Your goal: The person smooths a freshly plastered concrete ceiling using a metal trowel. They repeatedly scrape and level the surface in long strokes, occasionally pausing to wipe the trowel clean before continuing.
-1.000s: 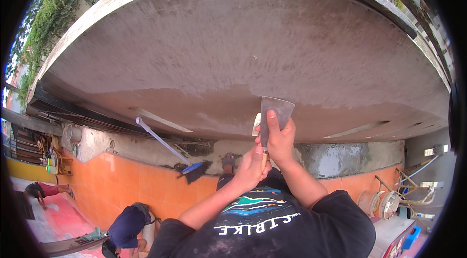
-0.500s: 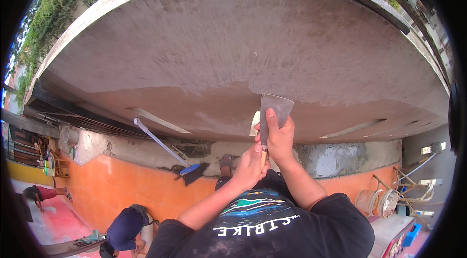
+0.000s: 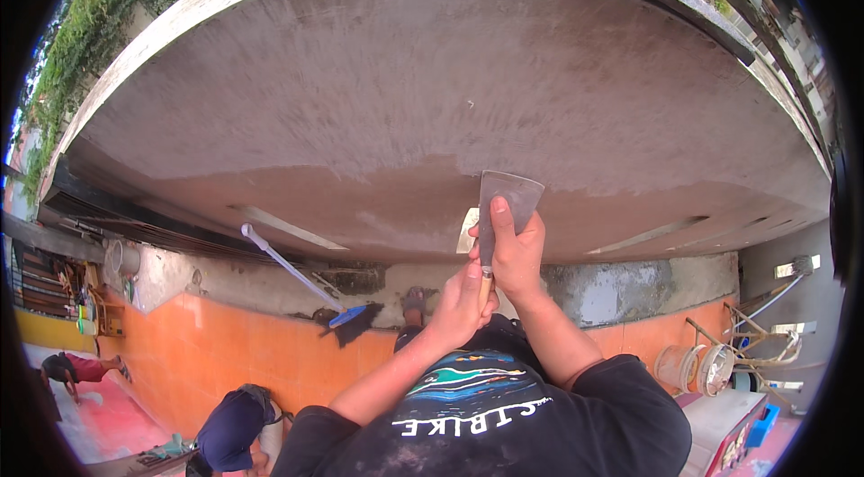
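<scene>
A putty knife (image 3: 515, 193) with a wide grey blade and a short wooden handle is held upright in front of my chest. My left hand (image 3: 459, 304) is closed around its handle. Higher up, my right hand (image 3: 517, 254) grips the blade, its thumb pressed flat on the metal face and its fingers hidden behind. Past the blade stands a grey plastered wall (image 3: 378, 90), lighter on its upper part and browner below. Whether the blade's edge touches the wall cannot be made out. A pale slot (image 3: 468, 230) in the wall shows beside my right hand.
A blue broom (image 3: 346, 316) with a light handle leans on the wall at left. Buckets (image 3: 715, 369) stand at right near a metal frame (image 3: 765, 342). Wet concrete (image 3: 621, 292) borders the orange tiles (image 3: 225, 342). Two people (image 3: 236, 427) bend down at lower left.
The view has shifted slightly. Both hands keep the same grip on the putty knife, which stays almost in place. The people at lower left have moved a little.
</scene>
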Motion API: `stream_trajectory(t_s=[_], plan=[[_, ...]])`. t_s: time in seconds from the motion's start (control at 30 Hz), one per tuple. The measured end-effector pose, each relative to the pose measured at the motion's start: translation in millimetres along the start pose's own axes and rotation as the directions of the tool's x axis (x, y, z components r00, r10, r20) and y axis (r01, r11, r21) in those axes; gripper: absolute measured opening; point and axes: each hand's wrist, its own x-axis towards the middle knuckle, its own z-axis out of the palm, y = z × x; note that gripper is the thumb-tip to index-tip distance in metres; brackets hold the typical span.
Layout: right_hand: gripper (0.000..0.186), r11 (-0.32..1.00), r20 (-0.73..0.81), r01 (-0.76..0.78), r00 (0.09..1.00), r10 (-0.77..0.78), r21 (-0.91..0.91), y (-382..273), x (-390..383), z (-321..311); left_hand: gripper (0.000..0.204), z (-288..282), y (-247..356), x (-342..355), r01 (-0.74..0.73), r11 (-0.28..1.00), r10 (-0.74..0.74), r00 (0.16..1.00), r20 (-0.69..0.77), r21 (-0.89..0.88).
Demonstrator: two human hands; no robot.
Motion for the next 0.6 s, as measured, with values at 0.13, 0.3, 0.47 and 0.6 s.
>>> stream_trajectory(t_s=[0.13, 0.3, 0.47, 0.6], plan=[[0.039, 0.992, 0.033, 0.121, 0.992, -0.123, 0.045, 5, 6, -2, 0.049, -4, -2, 6, -0.127, 0.992, 0.127, 0.992, 0.004, 0.016], [0.038, 0.999, -0.041, -0.049, 0.998, 0.048, -0.024, 18, 1, -1, 0.050, -9, -15, 0, 0.095, 0.995, -0.095, 0.995, -0.008, -0.023], [0.036, 0.996, -0.078, -0.083, 0.994, 0.082, -0.015, 19, -1, 0, 0.052, -10, -20, 1, 0.072, 0.997, -0.072, 0.997, -0.003, -0.009], [0.036, 0.998, -0.014, 0.057, 0.998, -0.056, 0.025, 3, 9, 3, 0.052, -9, -1, 10, -0.052, 0.997, 0.052, 0.999, -0.011, 0.051]])
